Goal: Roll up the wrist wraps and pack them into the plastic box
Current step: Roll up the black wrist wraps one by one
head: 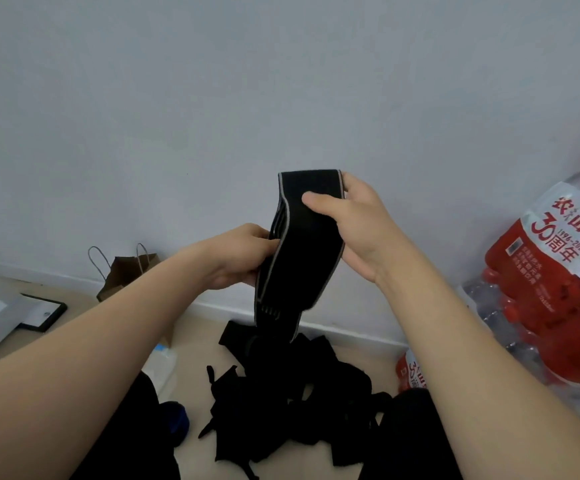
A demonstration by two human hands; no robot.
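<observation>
A black wrist wrap [302,247] with grey edging hangs upright in front of the wall, folded over at its top. My right hand [354,226] pinches its upper part, thumb across the front. My left hand [240,258] grips its left edge lower down. Its bottom end dangles just above a pile of black wraps [288,396] on the floor between my knees. A clear plastic item [160,365], possibly the box, lies partly hidden behind my left forearm.
Shrink-wrapped packs of red-labelled water bottles [551,282] stand at the right, with one more bottle [409,372] on the floor. A brown paper bag [125,271] leans against the wall at the left. A dark frame [42,313] lies on the floor beside a white ledge.
</observation>
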